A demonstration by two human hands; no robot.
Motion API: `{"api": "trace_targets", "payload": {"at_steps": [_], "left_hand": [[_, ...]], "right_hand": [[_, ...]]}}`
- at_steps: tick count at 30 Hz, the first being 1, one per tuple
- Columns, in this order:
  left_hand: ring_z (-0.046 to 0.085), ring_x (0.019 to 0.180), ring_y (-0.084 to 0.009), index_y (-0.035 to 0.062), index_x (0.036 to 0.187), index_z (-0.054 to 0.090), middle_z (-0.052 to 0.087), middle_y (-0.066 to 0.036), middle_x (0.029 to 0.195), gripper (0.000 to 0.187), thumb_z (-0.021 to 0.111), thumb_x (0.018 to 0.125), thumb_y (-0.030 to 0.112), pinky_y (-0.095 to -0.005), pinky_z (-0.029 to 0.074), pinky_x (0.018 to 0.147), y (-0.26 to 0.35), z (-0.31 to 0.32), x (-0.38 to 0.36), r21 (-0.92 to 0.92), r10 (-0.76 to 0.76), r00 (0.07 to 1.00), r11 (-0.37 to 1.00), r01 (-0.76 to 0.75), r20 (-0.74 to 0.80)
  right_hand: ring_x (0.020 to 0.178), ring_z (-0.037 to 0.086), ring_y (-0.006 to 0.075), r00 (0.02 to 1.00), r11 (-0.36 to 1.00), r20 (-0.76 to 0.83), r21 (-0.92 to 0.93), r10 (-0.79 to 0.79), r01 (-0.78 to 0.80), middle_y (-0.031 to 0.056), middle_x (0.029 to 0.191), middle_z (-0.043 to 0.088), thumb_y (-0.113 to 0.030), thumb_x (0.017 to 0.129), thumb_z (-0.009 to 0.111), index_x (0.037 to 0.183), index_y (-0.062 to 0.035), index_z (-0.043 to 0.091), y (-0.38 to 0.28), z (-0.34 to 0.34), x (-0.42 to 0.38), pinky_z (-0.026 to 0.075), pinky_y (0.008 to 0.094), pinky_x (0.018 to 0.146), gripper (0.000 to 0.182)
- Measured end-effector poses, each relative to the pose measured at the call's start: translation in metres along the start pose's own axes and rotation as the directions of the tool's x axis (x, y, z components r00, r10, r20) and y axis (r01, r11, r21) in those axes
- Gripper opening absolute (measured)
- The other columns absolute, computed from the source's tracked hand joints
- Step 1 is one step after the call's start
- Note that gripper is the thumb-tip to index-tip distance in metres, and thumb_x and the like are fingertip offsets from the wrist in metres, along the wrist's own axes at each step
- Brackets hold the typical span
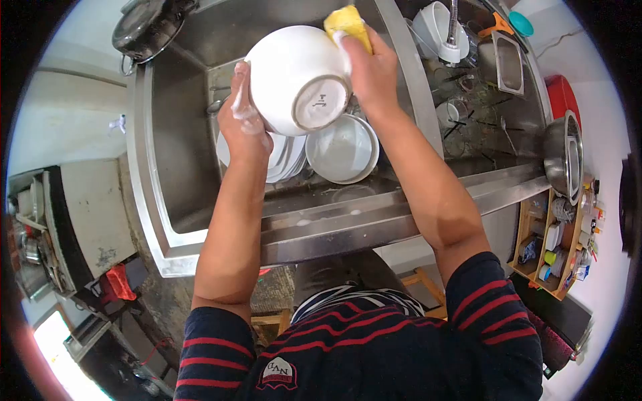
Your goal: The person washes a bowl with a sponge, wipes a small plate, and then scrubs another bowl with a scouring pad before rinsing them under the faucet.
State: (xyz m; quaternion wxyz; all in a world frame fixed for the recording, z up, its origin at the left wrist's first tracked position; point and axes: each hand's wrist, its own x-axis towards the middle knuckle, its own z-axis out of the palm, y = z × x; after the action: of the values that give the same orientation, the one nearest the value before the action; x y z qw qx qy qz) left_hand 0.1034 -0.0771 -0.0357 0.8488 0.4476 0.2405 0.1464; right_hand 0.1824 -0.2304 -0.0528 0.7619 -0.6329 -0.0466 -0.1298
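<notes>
A large white bowl (pixel 284 73) is held tilted above the left sink basin, its round foot with a dark mark facing me. My left hand (pixel 242 117), streaked with suds, grips the bowl's left side. In my right hand (pixel 372 73) is a yellow sponge (pixel 348 27) with foam on it, close against the bowl's upper right side. Beneath the bowl, several white plates (pixel 287 160) lean together in the basin. Beside them sits a stack of round white dishes (pixel 342 152). A spoon (pixel 215 105) lies by the basin's left part, partly hidden by my left hand.
A dark pot (pixel 148 30) stands at the sink's upper left corner. The right basin holds glasses (pixel 451 112), dark utensils and a white container (pixel 433 30). A metal bowl (pixel 562 157) rests on the right edge. Below it is a wooden shelf (pixel 550 244) with small items.
</notes>
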Motion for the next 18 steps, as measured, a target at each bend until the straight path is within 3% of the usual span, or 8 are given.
{"api": "trace_targets", "payload": {"at_steps": [3,5,6,11,13,14,16,18], "left_hand": [[0.053,0.117,-0.0203,0.0008,0.133,0.049,0.054,-0.009,0.131,0.051,0.059,0.094,0.033,-0.0336,0.041,0.100,-0.005,-0.007,0.006,0.112,-0.053,0.998,0.992,0.058,-0.043],[0.064,0.080,-0.0180,-0.0044,0.103,0.064,0.067,-0.011,0.098,0.041,0.068,0.089,0.035,-0.0326,0.052,0.072,-0.025,-0.020,0.014,-0.038,0.243,0.965,0.970,-0.240,0.095],[0.064,0.083,-0.0187,-0.0033,0.103,0.063,0.066,-0.010,0.099,0.041,0.067,0.089,0.035,-0.0325,0.053,0.072,-0.025,-0.026,0.022,-0.100,0.118,0.987,0.989,-0.107,0.108],[0.063,0.097,-0.0216,-0.0039,0.114,0.059,0.064,-0.011,0.112,0.046,0.064,0.091,0.035,-0.0349,0.051,0.084,-0.006,0.001,0.006,-0.053,0.032,0.992,0.998,-0.038,-0.119],[0.061,0.104,-0.0220,-0.0040,0.117,0.058,0.063,-0.010,0.116,0.047,0.062,0.092,0.036,-0.0345,0.049,0.089,-0.006,0.000,0.011,-0.068,0.058,0.987,0.995,-0.069,-0.149],[0.061,0.104,-0.0220,-0.0040,0.117,0.058,0.063,-0.010,0.116,0.047,0.062,0.092,0.036,-0.0345,0.049,0.089,-0.006,-0.003,0.014,-0.067,0.057,0.987,0.995,-0.067,-0.149],[0.056,0.117,-0.0237,0.0059,0.139,0.043,0.054,-0.008,0.133,0.055,0.059,0.094,0.032,-0.0405,0.041,0.103,0.000,-0.013,0.023,-0.226,-0.018,0.993,0.974,-0.008,-0.115],[0.055,0.117,-0.0270,0.0099,0.141,0.041,0.054,-0.009,0.134,0.058,0.059,0.093,0.037,-0.0457,0.039,0.104,0.000,-0.026,0.035,-0.280,0.013,0.997,0.959,-0.035,-0.077]], "right_hand": [[0.099,0.059,0.0327,0.678,0.596,0.387,-0.325,-0.624,0.734,0.0135,0.107,0.062,-0.017,0.071,0.072,0.106,-0.0078,0.068,-0.027,0.019,-0.030,0.046,0.0413,0.088,0.037],[0.103,0.056,0.0352,0.583,0.539,0.544,-0.260,-0.603,0.801,0.0143,0.112,0.060,-0.016,0.069,0.073,0.107,-0.0078,0.067,-0.039,0.030,-0.056,0.044,0.0449,0.091,0.039],[0.106,0.054,0.0377,0.466,0.486,0.682,-0.182,-0.564,0.855,0.0150,0.117,0.058,-0.016,0.067,0.073,0.108,-0.0078,0.066,-0.042,0.032,-0.062,0.043,0.0484,0.093,0.042],[0.107,0.054,0.0392,0.632,0.577,0.427,-0.267,-0.647,0.772,0.0171,0.116,0.057,-0.014,0.073,0.068,0.111,-0.0057,0.063,-0.015,0.017,-0.026,0.044,0.0465,0.093,0.039],[0.107,0.056,0.0385,0.901,0.827,0.193,-0.358,-0.389,0.434,0.0204,0.114,0.059,-0.013,0.076,0.066,0.113,-0.0036,0.062,-0.003,0.011,-0.023,0.045,0.0453,0.092,0.038],[0.107,0.056,0.0385,0.902,0.827,0.192,-0.359,-0.388,0.432,0.0204,0.114,0.059,-0.013,0.076,0.066,0.113,-0.0036,0.062,0.003,0.008,-0.025,0.045,0.0453,0.092,0.038],[0.107,0.057,0.0369,0.992,0.961,0.115,-0.277,0.053,-0.020,0.0242,0.114,0.059,-0.013,0.077,0.065,0.115,-0.0021,0.061,0.009,0.005,-0.028,0.045,0.0439,0.092,0.039],[0.108,0.058,0.0359,0.966,0.924,0.169,-0.299,-0.194,0.238,0.0225,0.117,0.059,-0.016,0.078,0.066,0.117,-0.0033,0.061,0.014,0.012,-0.037,0.044,0.0431,0.095,0.041]]}}
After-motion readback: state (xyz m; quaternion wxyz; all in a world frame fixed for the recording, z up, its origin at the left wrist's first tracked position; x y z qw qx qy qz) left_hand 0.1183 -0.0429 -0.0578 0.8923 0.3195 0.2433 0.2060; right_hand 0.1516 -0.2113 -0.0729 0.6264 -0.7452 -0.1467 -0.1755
